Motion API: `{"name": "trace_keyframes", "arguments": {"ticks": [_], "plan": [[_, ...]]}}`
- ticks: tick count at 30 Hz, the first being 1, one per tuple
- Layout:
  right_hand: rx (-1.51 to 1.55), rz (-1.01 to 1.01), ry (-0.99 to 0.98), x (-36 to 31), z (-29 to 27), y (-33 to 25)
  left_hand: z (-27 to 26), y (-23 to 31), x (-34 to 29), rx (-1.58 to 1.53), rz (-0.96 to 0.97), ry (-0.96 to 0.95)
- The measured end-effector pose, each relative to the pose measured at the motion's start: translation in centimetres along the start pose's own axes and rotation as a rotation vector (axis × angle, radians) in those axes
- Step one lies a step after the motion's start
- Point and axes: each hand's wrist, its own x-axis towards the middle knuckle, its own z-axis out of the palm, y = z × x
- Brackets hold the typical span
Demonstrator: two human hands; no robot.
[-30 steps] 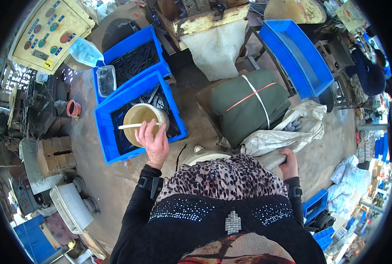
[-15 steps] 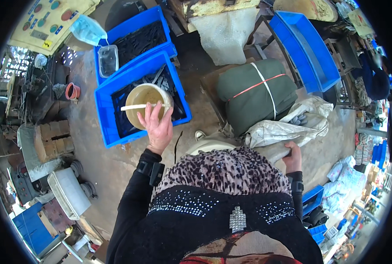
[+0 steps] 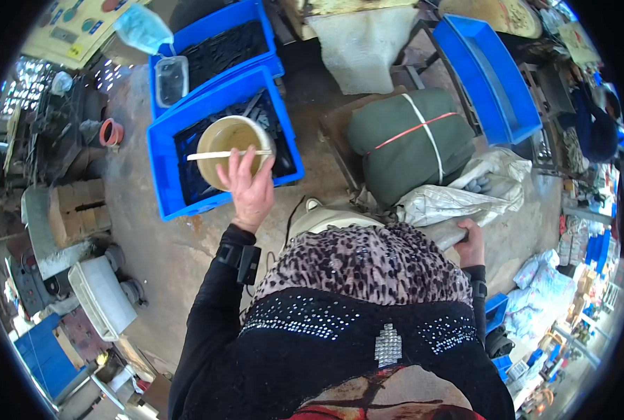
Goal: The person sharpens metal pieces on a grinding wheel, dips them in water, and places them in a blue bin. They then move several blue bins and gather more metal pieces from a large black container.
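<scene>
My left hand is closed over the near rim of a cream plastic bucket, its fingertips across the pale strip-like handle. The bucket sits in the nearer blue crate, among dark, thin strips. Over on the right, my right hand is closed at a greyish edge beside a crumpled white sack; what it grips is partly hidden. Grey pieces show in the sack's mouth. Next to the sack lies a dark green cloth bundle, tied with white and red cords.
A second blue crate of dark strips stands behind the first, with a clear plastic tub at its edge. Back right is another blue crate. A small reddish pot and a white bin stand left.
The whole view has shifted slightly, so the crates and bucket appear a little higher. Both hands keep their places on the bucket and near the sack.
</scene>
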Motion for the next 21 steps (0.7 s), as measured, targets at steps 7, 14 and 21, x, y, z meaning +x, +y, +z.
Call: {"name": "trace_keyframes", "arguments": {"ticks": [7, 14, 21], "plan": [[0.072, -0.034, 0.017, 0.5, -0.2, 1.3, 0.1, 0.7, -0.8, 0.031, 0.052, 0.033], [0.055, -0.047, 0.070, 0.5, -0.1, 1.7, -0.8, -0.4, -0.7, 0.050, 0.072, 0.054], [-0.307, -0.483, -0.164, -1.7, -0.9, 2.5, -2.0, 0.0, -0.8, -0.004, 0.018, 0.036]]}}
